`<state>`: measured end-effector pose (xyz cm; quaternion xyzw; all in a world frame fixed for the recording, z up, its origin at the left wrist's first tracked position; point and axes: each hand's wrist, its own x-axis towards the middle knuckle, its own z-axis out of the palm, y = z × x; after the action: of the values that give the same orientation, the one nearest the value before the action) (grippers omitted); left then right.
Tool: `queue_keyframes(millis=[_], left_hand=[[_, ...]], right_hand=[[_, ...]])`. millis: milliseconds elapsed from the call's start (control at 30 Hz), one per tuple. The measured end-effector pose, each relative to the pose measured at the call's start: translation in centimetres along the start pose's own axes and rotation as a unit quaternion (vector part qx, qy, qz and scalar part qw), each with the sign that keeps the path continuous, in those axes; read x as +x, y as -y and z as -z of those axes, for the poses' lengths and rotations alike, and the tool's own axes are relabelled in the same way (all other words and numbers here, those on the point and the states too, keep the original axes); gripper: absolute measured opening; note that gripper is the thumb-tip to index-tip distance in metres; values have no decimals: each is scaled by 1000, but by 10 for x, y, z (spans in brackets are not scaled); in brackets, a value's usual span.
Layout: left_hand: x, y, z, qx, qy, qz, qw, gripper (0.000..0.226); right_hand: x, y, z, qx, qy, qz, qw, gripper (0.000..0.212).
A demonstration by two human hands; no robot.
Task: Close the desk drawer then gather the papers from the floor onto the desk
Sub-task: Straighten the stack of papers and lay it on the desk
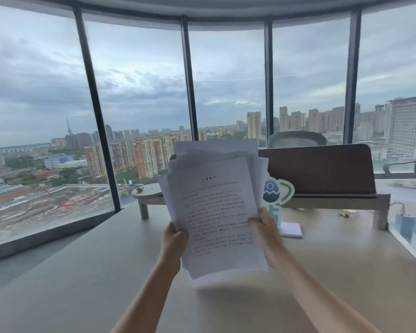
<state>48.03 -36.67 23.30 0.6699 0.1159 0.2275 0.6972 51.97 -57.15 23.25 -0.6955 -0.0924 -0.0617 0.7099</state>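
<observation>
A loose stack of white printed papers [216, 207] stands nearly upright above the light desk [94, 284], its bottom edge just over the desktop. My left hand [174, 241] grips the stack's lower left edge. My right hand [265, 227] grips its right edge, thumb on the front sheet. The sheets are fanned and uneven at the top. The desk drawer and the floor by the desk are out of view.
A raised shelf [334, 203] on short legs runs across the desk's far side, with a brown divider panel [322, 169] behind it. A mug-shaped sign [276, 191], a white notepad [291, 229] and a white power strip [411, 234] sit to the right. Tall windows [139, 92] lie beyond.
</observation>
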Motion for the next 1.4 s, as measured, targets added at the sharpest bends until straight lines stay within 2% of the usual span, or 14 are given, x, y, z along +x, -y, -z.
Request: queue_keyframes(millis=[400,633,900,1000,1167,1400], left_hand=[[-22,16,-57,-4,103,-5,995,40],[-23,19,-61,-1,142,-9,990,34],[-25,17,-67,-32,171,-77,982,38],[-23,19,-66,-34,160,-87,983,38],[-25,17,-61,-41,166,-106,980,33],[-30,13,-55,-18,186,-116,975,38]], right_hand=[[-29,-8,69,-22,-92,-1,996,34],[-37,-12,84,-15,-106,1,994,23],[-28,9,89,-70,-78,67,992,25],[-28,19,87,-82,-53,91,991,30],[-28,36,87,-96,-61,140,984,35],[-29,64,87,-105,-85,230,964,74]])
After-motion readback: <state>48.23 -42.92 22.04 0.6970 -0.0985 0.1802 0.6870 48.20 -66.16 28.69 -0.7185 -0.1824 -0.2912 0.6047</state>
